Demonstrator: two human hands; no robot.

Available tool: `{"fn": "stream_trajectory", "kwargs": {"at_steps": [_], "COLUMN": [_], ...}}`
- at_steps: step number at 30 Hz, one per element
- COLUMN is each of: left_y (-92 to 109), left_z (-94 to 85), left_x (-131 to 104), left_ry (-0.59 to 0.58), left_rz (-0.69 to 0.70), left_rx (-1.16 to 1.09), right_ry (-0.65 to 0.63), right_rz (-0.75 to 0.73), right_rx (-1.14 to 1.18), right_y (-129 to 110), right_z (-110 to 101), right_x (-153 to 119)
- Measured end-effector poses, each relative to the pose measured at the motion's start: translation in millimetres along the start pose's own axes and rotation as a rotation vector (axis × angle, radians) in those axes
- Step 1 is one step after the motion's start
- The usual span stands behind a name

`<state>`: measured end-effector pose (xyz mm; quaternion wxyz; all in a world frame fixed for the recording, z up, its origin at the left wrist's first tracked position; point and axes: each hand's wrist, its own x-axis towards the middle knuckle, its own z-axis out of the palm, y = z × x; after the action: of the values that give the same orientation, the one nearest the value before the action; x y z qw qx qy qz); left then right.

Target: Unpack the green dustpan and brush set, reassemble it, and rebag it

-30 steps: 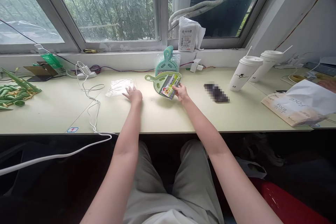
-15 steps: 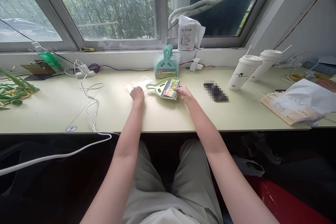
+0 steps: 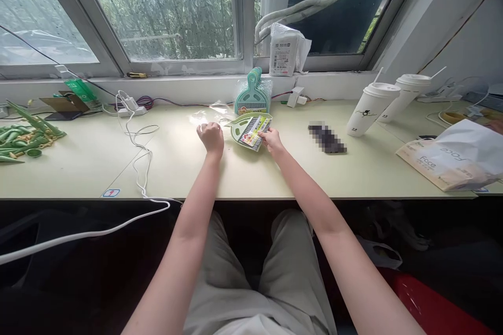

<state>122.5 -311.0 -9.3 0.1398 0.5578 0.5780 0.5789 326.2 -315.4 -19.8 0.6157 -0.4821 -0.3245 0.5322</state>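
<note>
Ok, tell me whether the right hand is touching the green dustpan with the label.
Touching. The head view shows the right hand gripping the lower edge of the green dustpan, fingers on its label.

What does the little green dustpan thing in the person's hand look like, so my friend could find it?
Start at the big window, then drop to the pale desk below its middle post. There the right hand holds a light green dustpan with a bright printed label. Unlike the teal dustpans standing stacked in plastic behind it, this one is single, paler and tilted in the fingers.
</note>
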Motion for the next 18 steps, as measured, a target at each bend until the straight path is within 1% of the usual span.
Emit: {"fn": "stream_trajectory", "kwargs": {"at_steps": [2,4,7,9,10,12,14,15,16,17,18], "left_y": [7.6,13.7,21.9,27.7,30.3,34.0,34.0,32.8,30.9,28.8,26.7], "left_z": [0.3,1.1,4.3,7.0,8.0,8.8,8.3,8.0,8.1,8.7,10.2], "left_x": [-3.7,-6.6,-11.5,-15.0,-16.1,-15.2,-9.7,-5.8,-1.9,1.5,3.9], "left_ry": [-0.004,-0.021,-0.047,-0.030,-0.011,0.043,0.095,0.097,0.069,0.009,-0.076], "left_rz": [0.033,0.067,0.129,0.131,0.112,0.031,-0.087,-0.148,-0.208,-0.256,-0.290], "left_rx": [-0.083,-0.118,-0.143,-0.175,-0.189,-0.232,-0.367,-0.479,-0.609,-0.741,-0.855], "right_ry": [-0.048,-0.082,-0.073,-0.052,-0.044,-0.037,-0.048,-0.060,-0.075,-0.092,-0.107], "right_rz": [0.004,0.003,-0.022,-0.049,-0.064,-0.092,-0.119,-0.134,-0.149,-0.163,-0.176], "right_rx": [0.021,0.046,0.090,0.121,0.141,0.194,0.242,0.254,0.257,0.253,0.247], "right_y": [3.1,5.1,6.8,6.7,6.2,4.8,3.7,3.5,3.7,4.2,5.0], "right_z": [6.5,11.5,16.0,16.8,16.6,15.3,13.8,13.3,13.1,13.2,13.7], "right_x": [-4.9,-9.0,-12.9,-13.6,-13.4,-12.3,-10.9,-10.4,-10.0,-9.9,-10.1]}}
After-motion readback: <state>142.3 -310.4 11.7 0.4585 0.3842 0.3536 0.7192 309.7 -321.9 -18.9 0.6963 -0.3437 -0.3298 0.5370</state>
